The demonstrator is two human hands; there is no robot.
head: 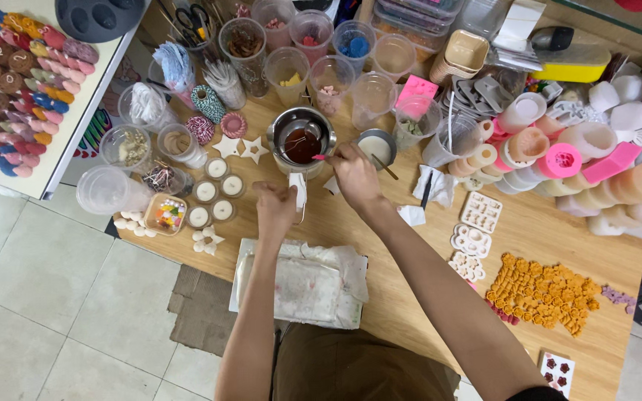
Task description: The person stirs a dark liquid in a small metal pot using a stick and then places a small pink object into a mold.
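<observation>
Your right hand (354,174) is closed in a pinch on a thin pink stirring stick (319,157). The stick's long axis runs nearly level, pointing left from your fingers, and its tip reaches over the rim of a metal melting pot (302,141) holding dark reddish-brown liquid. The pot sits on the wooden counter (410,297), directly up and to the left of that hand, so your right hand is the nearer one to it.

Your left hand (275,210) is just below the pot, closed around the pot's white handle (299,191), which points down toward you. The two hands are near each other but apart.

To the left of the pot lie two white star shapes (241,148) and a cluster of small round white candles (213,194). To the right stands a small tin of pale wax (377,147). A stained white cloth (302,282) lies on the counter edge below your left hand. Clear plastic cups (328,52) stand behind the pot.
</observation>
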